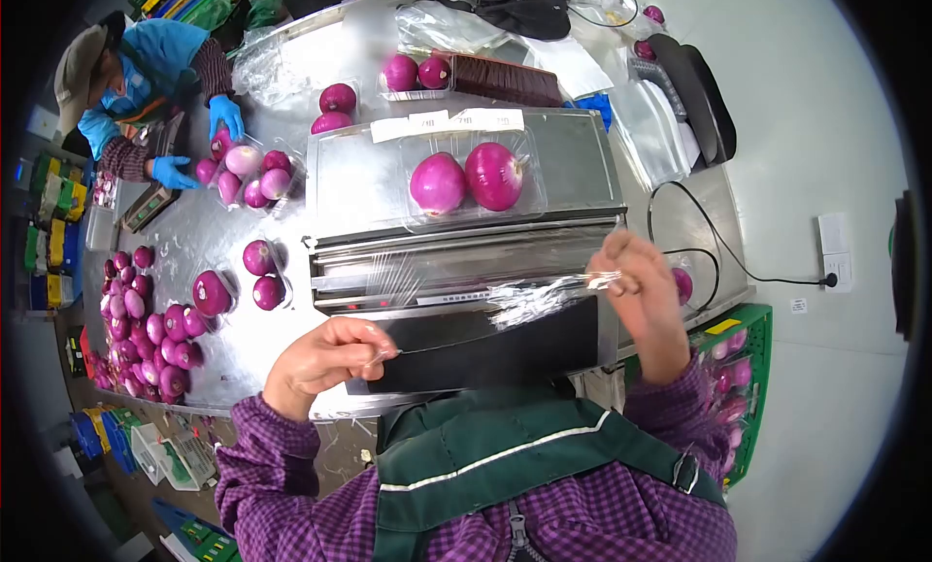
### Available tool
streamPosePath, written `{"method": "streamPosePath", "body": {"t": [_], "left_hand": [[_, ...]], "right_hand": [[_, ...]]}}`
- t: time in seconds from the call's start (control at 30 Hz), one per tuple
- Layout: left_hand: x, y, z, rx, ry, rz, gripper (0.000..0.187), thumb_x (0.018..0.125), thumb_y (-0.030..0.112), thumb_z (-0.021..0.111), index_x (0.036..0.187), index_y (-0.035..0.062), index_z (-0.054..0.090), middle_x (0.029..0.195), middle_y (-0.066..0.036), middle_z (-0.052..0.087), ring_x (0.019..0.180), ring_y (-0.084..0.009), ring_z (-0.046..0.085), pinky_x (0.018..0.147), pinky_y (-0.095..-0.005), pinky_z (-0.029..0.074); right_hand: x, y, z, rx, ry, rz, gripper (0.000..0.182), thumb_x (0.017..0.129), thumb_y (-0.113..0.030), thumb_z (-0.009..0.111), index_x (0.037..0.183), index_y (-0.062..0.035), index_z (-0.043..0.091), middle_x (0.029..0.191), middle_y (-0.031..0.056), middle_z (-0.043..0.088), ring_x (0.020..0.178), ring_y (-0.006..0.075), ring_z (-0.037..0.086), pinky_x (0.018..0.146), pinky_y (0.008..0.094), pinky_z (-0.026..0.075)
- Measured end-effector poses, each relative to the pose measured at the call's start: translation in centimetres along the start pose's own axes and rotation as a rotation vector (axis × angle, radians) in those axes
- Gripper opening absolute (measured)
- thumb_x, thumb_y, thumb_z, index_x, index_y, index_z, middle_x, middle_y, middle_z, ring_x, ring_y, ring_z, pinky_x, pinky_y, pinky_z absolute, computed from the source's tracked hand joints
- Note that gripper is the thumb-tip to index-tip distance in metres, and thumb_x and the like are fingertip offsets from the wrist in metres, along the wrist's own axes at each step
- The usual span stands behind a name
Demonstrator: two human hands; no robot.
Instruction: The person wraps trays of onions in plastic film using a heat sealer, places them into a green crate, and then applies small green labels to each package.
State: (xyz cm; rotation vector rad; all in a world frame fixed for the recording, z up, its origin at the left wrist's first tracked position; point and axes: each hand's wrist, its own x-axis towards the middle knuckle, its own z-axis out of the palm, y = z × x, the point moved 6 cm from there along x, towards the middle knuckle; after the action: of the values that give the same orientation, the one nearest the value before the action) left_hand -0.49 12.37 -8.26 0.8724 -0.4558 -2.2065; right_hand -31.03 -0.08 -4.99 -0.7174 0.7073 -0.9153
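Clear plastic film (534,300) stretches between my two hands, bunched and shiny toward the right. My left hand (335,360) pinches one end of it, and my right hand (636,285) has its fingers closed on the crumpled other end. Below the film is the wrapping machine (466,266), with a metal roller section and a dark front plate. On the machine's top, beyond my hands, a clear tray (532,201) holds two purple onions (438,183). White labels (427,123) with print lie along the machine's far edge.
A co-worker in blue gloves (172,172) handles a tray of onions (254,177) at the upper left. Loose onions (150,344) are piled on the left. A brush (505,79) lies behind the machine. At the right are a black cable (714,227) and a green crate (759,368).
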Motion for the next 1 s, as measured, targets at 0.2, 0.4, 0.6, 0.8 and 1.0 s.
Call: {"method": "streamPosePath", "body": {"t": [0.2, 0.4, 0.6, 0.8, 1.0], "left_hand": [[4.2, 17.5, 4.9, 0.021, -0.36, 0.718, 0.032, 0.098, 0.031, 0.04, 0.086, 0.006, 0.056, 0.066, -0.006, 0.058, 0.067, -0.014, 0.058, 0.064, -0.029, 0.049], [19.1, 16.5, -5.2, 1.444, 0.564, 0.644, 0.042, 0.096, 0.034, 0.041, 0.101, 0.0006, 0.066, 0.093, -0.019, 0.067, 0.086, -0.0272, 0.064, 0.083, -0.0315, 0.046], [14.9, 9.9, -2.7, 0.652, 0.343, 0.494, 0.05, 0.095, 0.039, 0.047, 0.124, -0.0009, 0.05, 0.102, -0.006, 0.061, 0.097, -0.0141, 0.054, 0.087, -0.0303, 0.043], [8.9, 3.1, -1.8, 0.406, 0.336, 0.061, 0.053, 0.094, 0.044, 0.047, 0.123, -0.0001, 0.049, 0.11, -0.003, 0.054, 0.097, -0.0107, 0.05, 0.079, -0.0262, 0.044], [5.6, -7.1, -2.7, 0.335, 0.345, -0.146, 0.054, 0.091, 0.043, 0.053, 0.122, -0.0012, 0.051, 0.109, -0.006, 0.057, 0.098, -0.0127, 0.054, 0.08, -0.0282, 0.049]], "right_hand": [[7.9, -10.4, 7.5, -0.203, -0.19, -0.635, 0.023, 0.091, -0.009, 0.043, 0.1, 0.0073, 0.056, 0.083, 0.0088, 0.061, 0.079, 0.0172, 0.057, 0.081, 0.031, 0.044], [21.4, -1.3, -0.4, -1.274, -0.151, -0.252, 0.03, 0.094, -0.025, 0.049, 0.105, -0.0005, 0.062, 0.101, 0.0074, 0.065, 0.096, 0.0161, 0.058, 0.086, 0.0294, 0.044], [13.8, 1.1, -0.8, -0.742, -0.178, 0.161, 0.041, 0.095, -0.03, 0.047, 0.118, 0.0025, 0.052, 0.104, 0.0108, 0.06, 0.078, 0.017, 0.06, 0.065, 0.0262, 0.051], [6.1, 1.9, -0.3, -0.715, -0.353, 0.482, 0.05, 0.094, -0.027, 0.049, 0.129, 0.007, 0.038, 0.11, 0.0145, 0.056, 0.069, 0.0156, 0.061, 0.058, 0.0256, 0.052], [-2.7, 7.8, -2.2, -0.574, -0.396, 0.739, 0.051, 0.095, -0.023, 0.047, 0.135, 0.0041, 0.03, 0.119, 0.0133, 0.049, 0.084, 0.0173, 0.061, 0.067, 0.0297, 0.054]]}}
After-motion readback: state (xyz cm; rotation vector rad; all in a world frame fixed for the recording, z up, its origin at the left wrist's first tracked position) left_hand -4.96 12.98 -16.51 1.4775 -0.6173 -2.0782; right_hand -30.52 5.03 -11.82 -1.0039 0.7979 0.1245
